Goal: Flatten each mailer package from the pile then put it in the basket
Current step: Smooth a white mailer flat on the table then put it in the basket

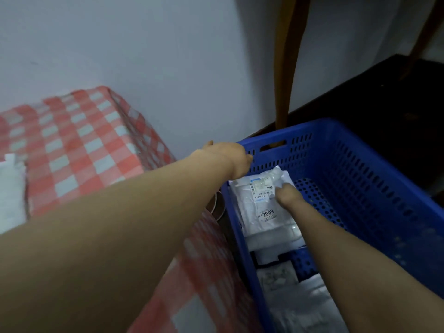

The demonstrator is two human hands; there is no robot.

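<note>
Checked cloth (79,150) fills the left of the frame, with one white mailer (10,188) at its left edge. At centre, the left hand (231,161) reaches over the corner of the one blue basket (336,131). Its fingers are hidden, so I cannot tell its grip. One labelled mailer (262,207) lies on top inside the basket, over at least two more mailers (295,301) toward the lower edge. The right hand (287,194) rests on the labelled one, fingers out of view, grip unclear. Two wooden legs (287,68) stand upper right.

Blue perforated basket (360,169); white mailer (262,205); red-white checked tablecloth (79,145).
</note>
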